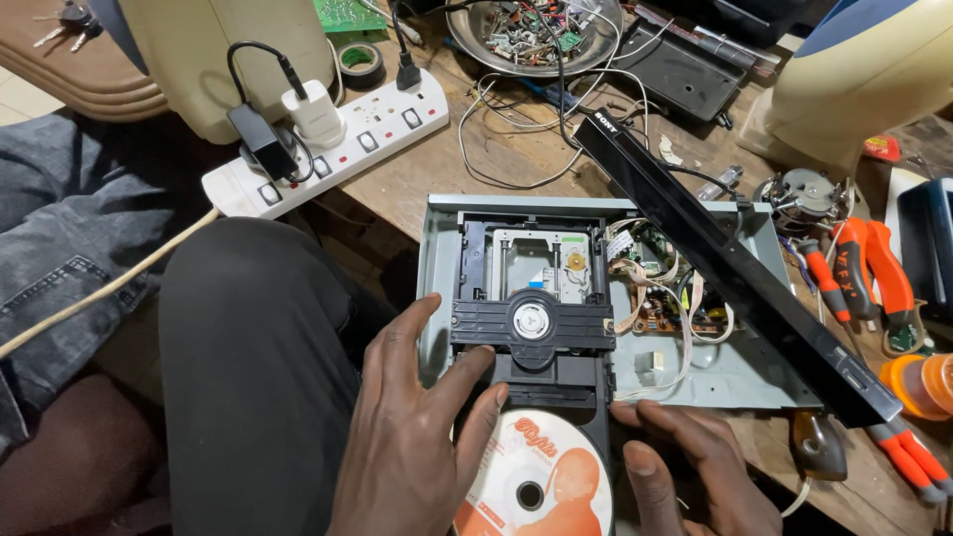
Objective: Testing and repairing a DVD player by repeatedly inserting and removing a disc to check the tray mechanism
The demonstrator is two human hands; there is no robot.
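Note:
An opened disc player (695, 372) with a grey metal chassis lies on the wooden bench. Its black drive mechanism (533, 320) sits in the middle, with a circuit board and wires (663, 293) to the right. The black tray sticks out toward me and carries a white and orange disc (541, 476). My left hand (412, 437) rests on the tray's left side, fingers spread, fingertips touching the drive's front edge and the disc. My right hand (690, 467) lies at the tray's right edge, fingers against the tray. The player's black front panel (735, 268) lies slantwise over the chassis.
A white power strip (338, 144) with plugged adapters lies at the upper left. A metal bowl (536, 30) of small parts sits at the top. Orange-handled pliers (864, 278) and a screwdriver (908, 457) lie at the right. My dark-trousered knee (248, 347) is at the left.

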